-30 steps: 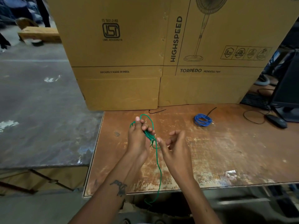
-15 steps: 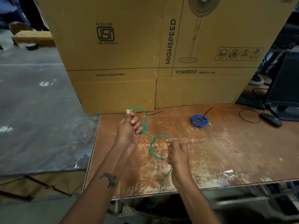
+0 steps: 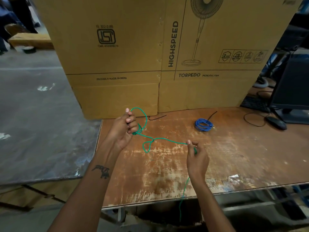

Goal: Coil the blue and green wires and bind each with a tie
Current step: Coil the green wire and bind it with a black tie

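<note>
My left hand (image 3: 127, 127) grips a small loop of the green wire (image 3: 161, 139) above the table's back left corner. The wire runs right from that hand, with a little kinked loop hanging at mid-span, to my right hand (image 3: 196, 153), which pinches it between thumb and finger. Below my right hand the green wire's tail drops past the table's front edge. The blue wire (image 3: 203, 124) lies coiled on the table at the back, right of centre. A thin black tie (image 3: 157, 117) lies near the boxes, and another black strand (image 3: 212, 115) lies beside the blue coil.
The worn brown table (image 3: 234, 161) is backed by large cardboard fan boxes (image 3: 150, 52). At the far right stand a monitor (image 3: 292, 84), a keyboard (image 3: 254, 102) and a black mouse (image 3: 276, 123) with its cable. A grey surface (image 3: 41, 123) adjoins the table on the left.
My right hand has moved right along the green wire, stretching a length out between both hands. The wide loop between them has tightened into a small kinked one. My left hand stays put.
</note>
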The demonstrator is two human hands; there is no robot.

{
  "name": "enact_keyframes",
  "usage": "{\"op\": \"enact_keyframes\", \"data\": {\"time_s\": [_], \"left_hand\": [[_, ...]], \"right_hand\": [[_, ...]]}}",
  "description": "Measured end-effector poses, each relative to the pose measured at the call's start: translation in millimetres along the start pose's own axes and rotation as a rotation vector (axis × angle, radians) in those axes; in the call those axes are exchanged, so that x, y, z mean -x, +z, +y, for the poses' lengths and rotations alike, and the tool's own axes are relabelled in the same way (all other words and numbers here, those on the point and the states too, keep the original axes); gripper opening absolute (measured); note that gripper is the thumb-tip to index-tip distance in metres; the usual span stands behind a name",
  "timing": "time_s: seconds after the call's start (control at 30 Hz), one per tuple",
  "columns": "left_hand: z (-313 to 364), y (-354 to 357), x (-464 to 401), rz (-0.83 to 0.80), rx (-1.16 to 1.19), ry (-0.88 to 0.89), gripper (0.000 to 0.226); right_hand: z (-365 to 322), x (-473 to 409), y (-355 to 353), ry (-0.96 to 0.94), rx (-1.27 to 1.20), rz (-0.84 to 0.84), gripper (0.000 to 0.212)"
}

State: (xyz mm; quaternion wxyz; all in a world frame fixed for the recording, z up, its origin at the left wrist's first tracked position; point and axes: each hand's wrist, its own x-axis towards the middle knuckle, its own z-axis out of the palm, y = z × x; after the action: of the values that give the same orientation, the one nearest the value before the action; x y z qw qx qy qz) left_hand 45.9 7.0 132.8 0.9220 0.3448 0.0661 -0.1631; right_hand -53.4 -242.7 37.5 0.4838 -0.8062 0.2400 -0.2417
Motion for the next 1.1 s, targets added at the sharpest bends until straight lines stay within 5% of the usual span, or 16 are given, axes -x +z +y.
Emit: {"op": "enact_keyframes", "data": {"time_s": [0.13,0.4,0.6,0.9,1.1], "left_hand": [[12,1,-4,-0.061,0.060,-0.007,0.036],[31,49,2,-0.196,0.192,0.042,0.042],[34,86,11,-0.268,0.200,0.080,0.039],[67,87,1,-0.190,0.120,0.256,0.040],[65,84,-3,-0.158,-0.006,0.244,0.038]], "right_hand": [[28,1,12,-0.082,0.211,-0.097,0.030],[56,5,39,0.230,0.255,-0.200,0.039],[60,13,49,0.114,0.559,-0.208,0.034],[71,9,31,0.312,0.349,-0.088,0.038],[76,-5,28,0.293,0.319,-0.455,0.043]]}}
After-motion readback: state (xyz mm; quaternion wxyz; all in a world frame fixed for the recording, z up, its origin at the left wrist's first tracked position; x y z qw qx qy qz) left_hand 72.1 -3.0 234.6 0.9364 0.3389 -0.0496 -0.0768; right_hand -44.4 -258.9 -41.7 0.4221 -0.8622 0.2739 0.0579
